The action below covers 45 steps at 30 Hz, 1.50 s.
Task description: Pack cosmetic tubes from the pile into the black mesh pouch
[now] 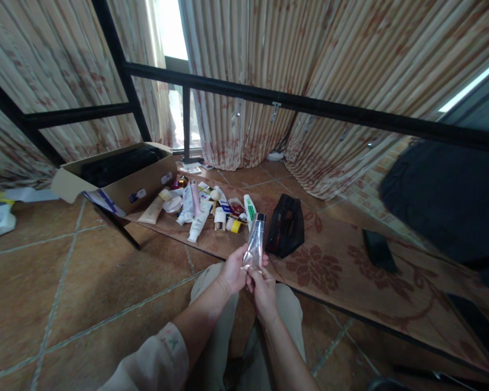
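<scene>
A shiny pinkish-silver squeeze tube (255,244) with a dark cap is held up before me, its cap end pointing away. My left hand (234,269) is closed around its left side and underside. At the crimped bottom end, the fingers of my right hand (262,286) pinch the tube. Just beyond it lies a white and green tube (250,208). To the left spreads a pile of cosmetics, with a white tube (199,221), a pink bottle (195,197), a beige tube (151,210) and a yellow-banded jar (233,225). A black mesh bag (286,226) stands right of the tube.
The things rest on a low brown floral-patterned table (334,260). An open cardboard box (146,187) with something black inside sits at its left end. A dark phone (378,250) lies to the right. Behind runs a black metal rail (236,89) before curtains (244,130).
</scene>
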Motion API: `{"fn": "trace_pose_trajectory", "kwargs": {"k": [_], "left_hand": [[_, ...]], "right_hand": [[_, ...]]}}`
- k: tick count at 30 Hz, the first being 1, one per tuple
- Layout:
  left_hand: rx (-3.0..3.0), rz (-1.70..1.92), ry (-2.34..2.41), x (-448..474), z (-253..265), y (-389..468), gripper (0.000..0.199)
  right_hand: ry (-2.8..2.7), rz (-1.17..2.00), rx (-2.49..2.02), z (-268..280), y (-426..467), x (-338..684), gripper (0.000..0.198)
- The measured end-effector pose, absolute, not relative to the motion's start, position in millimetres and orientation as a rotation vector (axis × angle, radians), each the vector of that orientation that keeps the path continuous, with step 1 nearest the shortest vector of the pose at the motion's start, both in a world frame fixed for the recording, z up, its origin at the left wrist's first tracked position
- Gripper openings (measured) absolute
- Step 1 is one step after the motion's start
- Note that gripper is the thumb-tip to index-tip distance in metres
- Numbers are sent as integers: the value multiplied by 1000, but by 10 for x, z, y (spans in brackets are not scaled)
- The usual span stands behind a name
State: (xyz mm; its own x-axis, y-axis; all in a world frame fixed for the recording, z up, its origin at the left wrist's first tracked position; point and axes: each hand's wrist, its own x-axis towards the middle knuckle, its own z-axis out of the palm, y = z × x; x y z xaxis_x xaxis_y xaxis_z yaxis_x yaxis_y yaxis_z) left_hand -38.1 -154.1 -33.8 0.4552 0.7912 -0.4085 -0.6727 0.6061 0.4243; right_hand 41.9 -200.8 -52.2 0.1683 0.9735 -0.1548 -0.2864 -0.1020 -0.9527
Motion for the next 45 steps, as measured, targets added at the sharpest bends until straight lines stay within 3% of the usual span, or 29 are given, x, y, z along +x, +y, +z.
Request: {"fn": "trace_pose_trajectory", "kwargs": {"k": [10,20,33,45], "left_hand": [[272,893,620,-398,-327,-1556,55],[297,870,609,-395,-341,-1548,56],[263,837,546,-414,-391,-1524,57],[225,852,565,-406,-295,-1562,56]], "right_hand": [[-825,1256,-1180,-560,-2015,418,27],[-869,1235,-1240,-444,-2029,399,42],[-865,1246,-1224,-471,-2023,436,32],[-796,1313,-1185,-610,-2001,444,42]]}}
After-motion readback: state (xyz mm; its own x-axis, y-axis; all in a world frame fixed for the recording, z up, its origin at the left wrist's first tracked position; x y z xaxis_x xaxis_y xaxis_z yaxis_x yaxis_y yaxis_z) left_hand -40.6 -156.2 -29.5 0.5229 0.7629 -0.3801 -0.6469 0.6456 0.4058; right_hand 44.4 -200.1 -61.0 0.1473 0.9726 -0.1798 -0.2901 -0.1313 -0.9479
